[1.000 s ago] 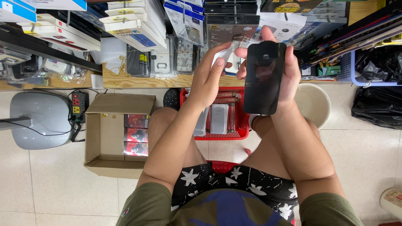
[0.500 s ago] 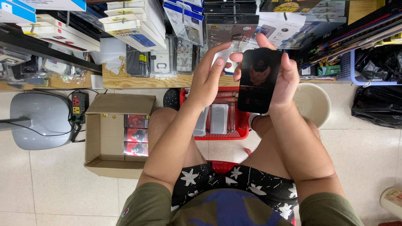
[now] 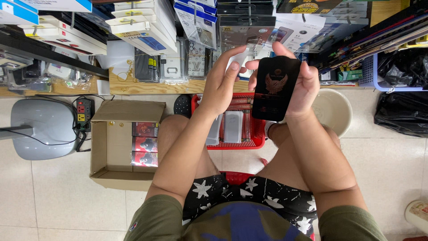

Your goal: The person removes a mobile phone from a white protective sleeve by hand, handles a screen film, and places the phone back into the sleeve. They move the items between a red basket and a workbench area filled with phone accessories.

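Head view shows the right hand (image 3: 307, 87) holding a flat black packet (image 3: 276, 87) up, fingers wrapped around its edges. Left hand (image 3: 220, 85) is beside it, fingers apart, above the red basket (image 3: 256, 134).

Red basket (image 3: 256, 134) mostly hidden behind forearms; black packet (image 3: 275, 88) covers right hand (image 3: 307, 87) palm; emblem detail blurred.

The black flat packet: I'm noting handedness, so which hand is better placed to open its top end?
Probably the left hand: its fingertips sit free beside the black flat packet, while the right hand is wrapped around it.
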